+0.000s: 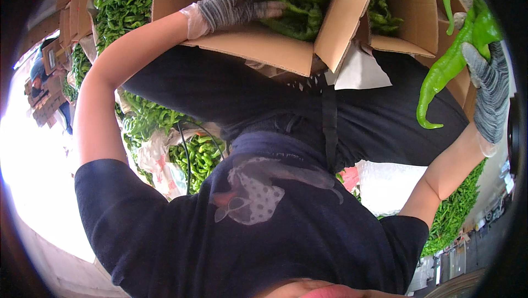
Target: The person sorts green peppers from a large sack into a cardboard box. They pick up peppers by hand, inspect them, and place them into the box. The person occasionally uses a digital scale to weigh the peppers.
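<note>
My left hand (235, 5), in a grey striped glove over a clear plastic one, reaches over the near left side of an open cardboard box (251, 48). Its fingers are apart and lie at the green peppers (301, 9) inside. Far to the right, my right hand (489, 87) wears a matching glove and is raised beside the boxes. It grips several long green peppers (443, 75); one hangs down with a hooked tip. Part of that hand is hidden behind the peppers.
Another cardboard box (406, 13) with green peppers stands to the right, beyond a raised flap (346, 17). Heaps of green peppers (123, 5) lie at the left and behind me at the right (453, 211). A person (41, 67) is by cartons at far left.
</note>
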A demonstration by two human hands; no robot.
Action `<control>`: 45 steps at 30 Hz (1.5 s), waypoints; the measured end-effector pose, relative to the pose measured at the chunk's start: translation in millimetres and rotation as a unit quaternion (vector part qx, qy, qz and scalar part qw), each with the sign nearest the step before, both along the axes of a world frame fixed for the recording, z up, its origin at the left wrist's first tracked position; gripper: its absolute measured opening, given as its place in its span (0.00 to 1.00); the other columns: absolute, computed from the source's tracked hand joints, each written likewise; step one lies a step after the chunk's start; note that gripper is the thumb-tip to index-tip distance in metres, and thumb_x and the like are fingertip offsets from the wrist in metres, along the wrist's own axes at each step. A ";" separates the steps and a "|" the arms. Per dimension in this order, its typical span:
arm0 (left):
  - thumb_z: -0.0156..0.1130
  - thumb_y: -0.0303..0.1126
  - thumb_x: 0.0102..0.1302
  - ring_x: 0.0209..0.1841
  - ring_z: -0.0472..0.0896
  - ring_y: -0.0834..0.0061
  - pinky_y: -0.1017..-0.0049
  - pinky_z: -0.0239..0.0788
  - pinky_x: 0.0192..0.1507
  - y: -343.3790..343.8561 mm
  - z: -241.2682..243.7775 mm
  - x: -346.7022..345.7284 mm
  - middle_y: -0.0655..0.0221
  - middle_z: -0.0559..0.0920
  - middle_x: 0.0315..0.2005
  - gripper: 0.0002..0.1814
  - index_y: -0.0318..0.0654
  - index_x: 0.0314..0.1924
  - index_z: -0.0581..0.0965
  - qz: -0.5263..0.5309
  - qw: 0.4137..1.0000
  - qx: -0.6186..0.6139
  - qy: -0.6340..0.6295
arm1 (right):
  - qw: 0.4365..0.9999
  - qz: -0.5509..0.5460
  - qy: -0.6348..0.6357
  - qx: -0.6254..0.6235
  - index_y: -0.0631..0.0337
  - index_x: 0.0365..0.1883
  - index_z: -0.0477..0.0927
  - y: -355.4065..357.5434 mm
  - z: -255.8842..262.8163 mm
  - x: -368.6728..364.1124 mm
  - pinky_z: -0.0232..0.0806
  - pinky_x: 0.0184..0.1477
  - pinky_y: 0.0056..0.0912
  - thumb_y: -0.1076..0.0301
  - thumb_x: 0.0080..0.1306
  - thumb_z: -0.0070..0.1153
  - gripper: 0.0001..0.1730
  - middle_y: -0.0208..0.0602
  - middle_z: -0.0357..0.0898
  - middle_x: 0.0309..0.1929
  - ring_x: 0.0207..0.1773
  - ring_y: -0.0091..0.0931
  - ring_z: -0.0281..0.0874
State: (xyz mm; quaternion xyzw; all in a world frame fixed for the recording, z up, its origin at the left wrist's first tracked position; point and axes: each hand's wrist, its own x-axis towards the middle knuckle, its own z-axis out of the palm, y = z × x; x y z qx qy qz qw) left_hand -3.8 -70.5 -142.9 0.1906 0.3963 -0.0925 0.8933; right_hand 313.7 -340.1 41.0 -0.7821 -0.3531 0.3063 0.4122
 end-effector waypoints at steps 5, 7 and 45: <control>0.59 0.32 0.69 0.70 0.60 0.50 0.57 0.62 0.69 -3.6 1.9 8.1 0.44 0.59 0.67 0.31 0.40 0.68 0.59 0.059 0.995 0.037 0.067 | 1.000 0.008 0.003 0.000 0.61 0.58 0.73 -6.1 -1.9 7.7 0.70 0.49 0.29 0.64 0.55 0.68 0.32 0.38 0.78 0.47 0.43 0.23 0.75; 0.64 0.31 0.65 0.67 0.65 0.48 0.59 0.64 0.68 -14.2 5.8 11.5 0.43 0.66 0.63 0.34 0.39 0.68 0.60 0.025 0.996 0.013 0.082 | 1.000 0.008 -0.001 0.002 0.61 0.59 0.72 -9.1 -2.9 10.6 0.69 0.50 0.29 0.65 0.56 0.67 0.32 0.38 0.78 0.48 0.45 0.24 0.75; 0.61 0.33 0.68 0.21 0.74 0.85 0.83 0.66 0.23 -26.5 172.5 -26.1 0.71 0.80 0.22 0.12 0.33 0.46 0.80 -0.088 0.832 0.546 -0.049 | 0.991 0.112 0.001 0.068 0.63 0.64 0.66 -36.2 -8.1 43.8 0.64 0.56 0.26 0.66 0.60 0.60 0.33 0.39 0.75 0.55 0.54 0.26 0.73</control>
